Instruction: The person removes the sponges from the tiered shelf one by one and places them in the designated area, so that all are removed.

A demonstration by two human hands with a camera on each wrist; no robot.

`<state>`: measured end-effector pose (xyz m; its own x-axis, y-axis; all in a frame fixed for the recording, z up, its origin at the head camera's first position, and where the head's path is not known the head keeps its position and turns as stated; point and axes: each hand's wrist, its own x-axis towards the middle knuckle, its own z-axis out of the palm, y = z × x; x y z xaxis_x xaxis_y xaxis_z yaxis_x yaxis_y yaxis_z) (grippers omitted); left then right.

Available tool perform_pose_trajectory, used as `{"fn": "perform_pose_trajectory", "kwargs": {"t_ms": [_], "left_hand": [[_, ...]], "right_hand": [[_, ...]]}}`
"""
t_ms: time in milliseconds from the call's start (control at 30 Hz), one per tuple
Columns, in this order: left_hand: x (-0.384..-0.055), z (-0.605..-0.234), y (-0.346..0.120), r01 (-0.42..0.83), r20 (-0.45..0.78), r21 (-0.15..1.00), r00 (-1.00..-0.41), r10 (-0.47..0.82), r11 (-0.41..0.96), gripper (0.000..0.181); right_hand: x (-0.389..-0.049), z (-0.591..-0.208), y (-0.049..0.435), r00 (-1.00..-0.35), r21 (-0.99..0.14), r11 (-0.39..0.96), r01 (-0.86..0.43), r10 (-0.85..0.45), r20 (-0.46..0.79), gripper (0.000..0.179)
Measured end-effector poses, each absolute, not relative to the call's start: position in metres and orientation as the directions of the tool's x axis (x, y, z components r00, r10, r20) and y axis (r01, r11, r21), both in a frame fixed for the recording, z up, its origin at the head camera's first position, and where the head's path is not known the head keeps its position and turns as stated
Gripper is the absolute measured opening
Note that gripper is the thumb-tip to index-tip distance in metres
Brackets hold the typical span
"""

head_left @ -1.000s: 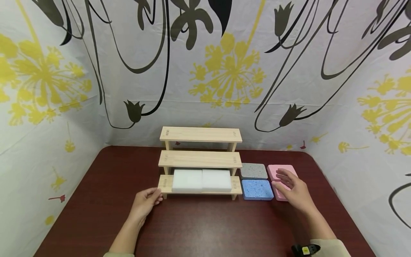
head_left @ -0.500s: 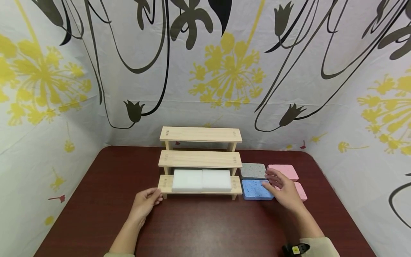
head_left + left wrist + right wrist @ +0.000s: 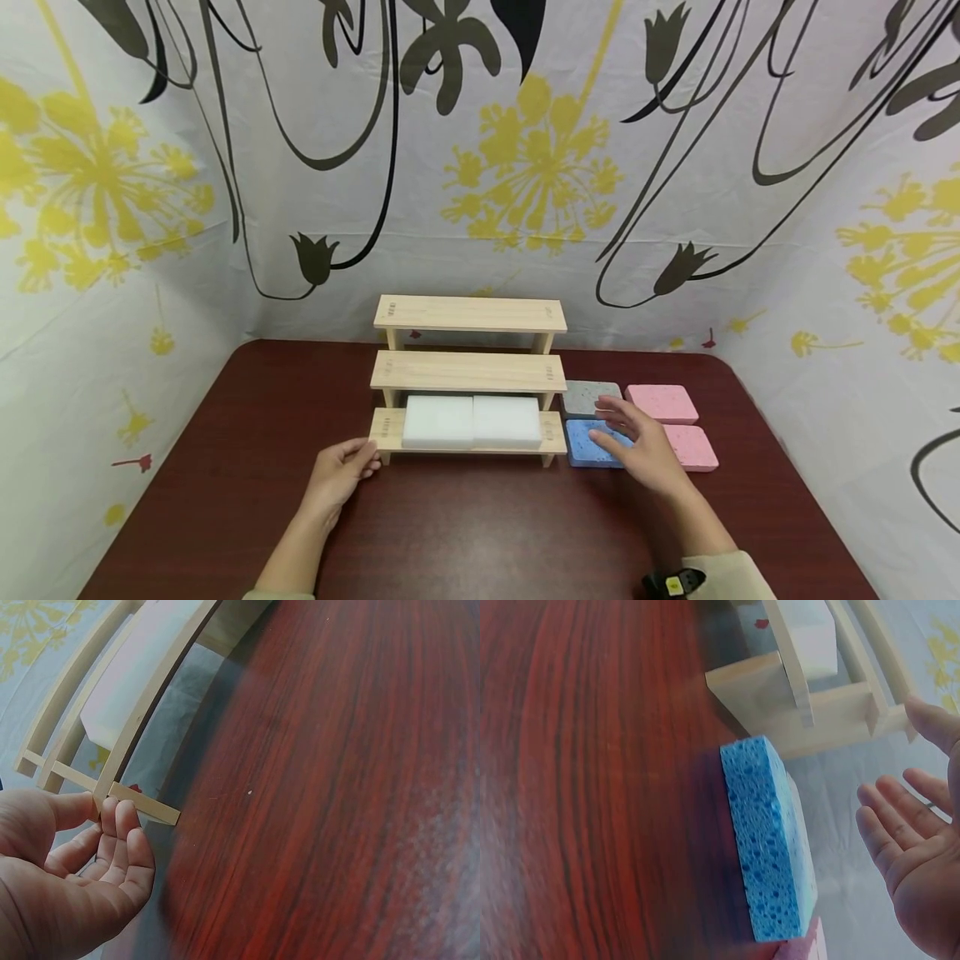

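So the blue sponge (image 3: pixel 765 847) is a chunky rectangular slab with rounded corners, bright blue, peppered with darker pores all along its thick side. It's lying flat on the table (image 3: pixel 465 533), just off the right front end of the wooden rack (image 3: pixel 467 369), and the right hand (image 3: pixel 647 452) is right over it with fingers and thumb spread apart, holding nothing. From the wrist cam there's a clear gap between those fingers and the sponge, so no contact. Left hand (image 3: pixel 341 477) is a different story: it's got the rack's front left corner pinched, thumb on one side and fingers curled in at the other. The rack itself is pale, smooth wood, three straight planks stepped up like little stairs, with small darker marks near the shelf ends. Two white blocks (image 3: pixel 472 422), smooth and boxy, sit side by side on the lowest step. Behind the blue one there's a speckled gray sponge (image 3: pixel 585 393), partly behind the right hand's fingertips, and off to the right a pair of pink sponges (image 3: pixel 662 403), same rounded slab shape, one behind the other. Tabletop's a glossy dark red-brown with streaky wood grain.
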<state>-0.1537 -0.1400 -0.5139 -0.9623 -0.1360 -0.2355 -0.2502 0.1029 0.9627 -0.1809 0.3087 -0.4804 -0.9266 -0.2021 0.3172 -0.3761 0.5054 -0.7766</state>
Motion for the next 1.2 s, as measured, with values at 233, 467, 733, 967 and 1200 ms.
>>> {"fn": "perform_pose_trajectory", "kwargs": {"t_ms": [233, 467, 733, 967, 1200], "left_hand": [[-0.154, -0.513, -0.140, -0.245, -0.229, 0.963, -0.964, -0.135, 0.111, 0.041], [-0.154, -0.513, -0.140, -0.245, -0.229, 0.962, -0.964, -0.135, 0.118, 0.041], [-0.154, -0.514, -0.140, -0.259, -0.242, 0.959, -0.959, -0.146, 0.118, 0.039], [-0.154, -0.514, -0.141, -0.248, -0.232, 0.962, -0.963, -0.133, 0.116, 0.041], [-0.155, -0.514, -0.141, -0.246, -0.231, 0.963, -0.964, -0.131, 0.111, 0.041]], "right_hand": [[-0.183, -0.485, 0.298, -0.921, -0.776, 0.496, -0.389, -0.226, 0.317, 0.052], [-0.183, -0.488, 0.286, -0.914, -0.772, 0.490, -0.404, -0.242, 0.325, 0.052], [-0.185, -0.487, 0.271, -0.903, -0.739, 0.521, -0.428, -0.284, 0.322, 0.055], [-0.187, -0.487, 0.257, -0.863, -0.669, 0.546, -0.504, -0.347, 0.367, 0.058], [-0.188, -0.489, 0.246, -0.849, -0.649, 0.548, -0.527, -0.372, 0.375, 0.057]]}}
